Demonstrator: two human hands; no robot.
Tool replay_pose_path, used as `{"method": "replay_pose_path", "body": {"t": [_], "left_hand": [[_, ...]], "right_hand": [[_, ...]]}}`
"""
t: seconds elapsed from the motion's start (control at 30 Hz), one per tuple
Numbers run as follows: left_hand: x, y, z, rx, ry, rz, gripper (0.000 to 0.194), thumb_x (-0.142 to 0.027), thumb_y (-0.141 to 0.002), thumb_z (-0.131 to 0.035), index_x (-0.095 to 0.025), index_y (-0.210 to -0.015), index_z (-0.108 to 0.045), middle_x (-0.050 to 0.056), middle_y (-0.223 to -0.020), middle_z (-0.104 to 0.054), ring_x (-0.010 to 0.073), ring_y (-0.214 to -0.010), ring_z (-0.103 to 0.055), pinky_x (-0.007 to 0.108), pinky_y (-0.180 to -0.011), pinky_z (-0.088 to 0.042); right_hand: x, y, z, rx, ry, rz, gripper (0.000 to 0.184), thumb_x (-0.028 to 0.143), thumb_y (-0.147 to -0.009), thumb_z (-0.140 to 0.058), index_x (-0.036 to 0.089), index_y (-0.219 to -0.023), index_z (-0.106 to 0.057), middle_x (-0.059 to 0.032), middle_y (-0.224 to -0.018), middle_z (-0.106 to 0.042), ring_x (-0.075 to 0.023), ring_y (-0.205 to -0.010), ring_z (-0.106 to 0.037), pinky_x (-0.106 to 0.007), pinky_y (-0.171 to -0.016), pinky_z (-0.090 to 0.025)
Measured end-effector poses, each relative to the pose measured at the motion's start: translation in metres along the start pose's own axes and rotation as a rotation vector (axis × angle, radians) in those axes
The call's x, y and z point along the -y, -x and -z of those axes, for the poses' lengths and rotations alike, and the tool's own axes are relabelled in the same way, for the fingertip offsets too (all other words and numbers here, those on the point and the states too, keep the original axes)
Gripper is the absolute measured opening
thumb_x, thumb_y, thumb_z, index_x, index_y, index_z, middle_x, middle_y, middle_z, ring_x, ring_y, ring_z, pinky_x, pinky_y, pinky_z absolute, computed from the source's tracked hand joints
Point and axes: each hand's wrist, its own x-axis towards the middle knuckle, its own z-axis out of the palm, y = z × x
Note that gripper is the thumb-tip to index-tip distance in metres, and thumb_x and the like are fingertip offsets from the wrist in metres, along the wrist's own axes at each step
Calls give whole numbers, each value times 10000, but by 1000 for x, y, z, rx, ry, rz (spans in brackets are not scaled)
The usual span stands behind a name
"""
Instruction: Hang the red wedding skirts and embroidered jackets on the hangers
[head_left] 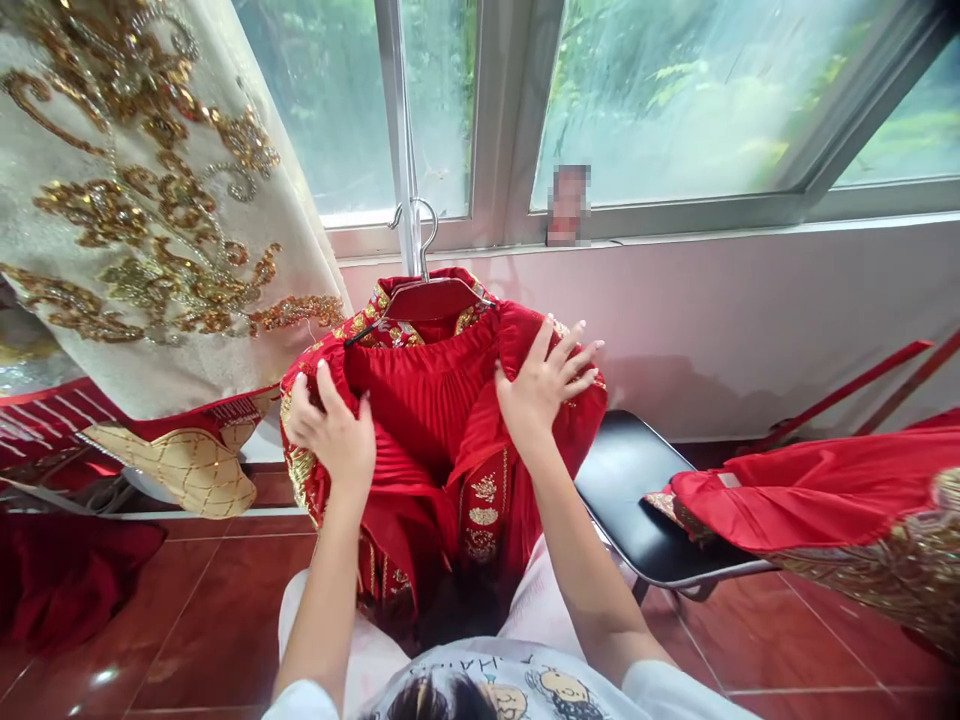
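A red jacket (559,440) with gold embroidery hangs in front of me on a hanger (429,225) with a metal hook. Inside its open front, a pleated red garment (420,400) shows. My left hand (334,425) lies on the jacket's left shoulder, fingers apart and slightly bent. On the other shoulder rests my right hand (538,385), with its fingers spread wide over the cloth. Neither hand has its fingers wrapped round anything. The lower part of the jacket falls between my knees, partly in shadow.
A cream cloth (225,90) with gold sequins hangs at the left. To the right stands a black chair (637,490) with a red and gold garment (825,490) over it. Windows (697,100) and a pale wall (750,320) are ahead. Dark red fabric (67,580) lies lower left.
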Motion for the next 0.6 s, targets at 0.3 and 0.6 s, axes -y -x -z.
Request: {"method": "replay_pose_path", "body": {"t": [0.3,0.6], "left_hand": [[82,-97,73,165,-71,-131,400,-167,-833,-423,-177,-1145,-672,37,-1114,-689,211,-1052,-607,373,-954,-459],[123,-66,70,804,-15,141,347,-158,-666,-421,-167,-845,-718,70,-839,-717,264,-893,-648,364,-829,-479]], "right_hand": [[-52,-101,54,466,-172,-32,365,128,-770,-439,178,-971,-740,-75,-829,-707,-216,-778,-640,-323,-719,-474],[-103,-80,32,1031,-529,-562,267,117,-625,-403,79,-686,-660,21,-433,-467,-57,-372,-365,-222,-428,-234]]}}
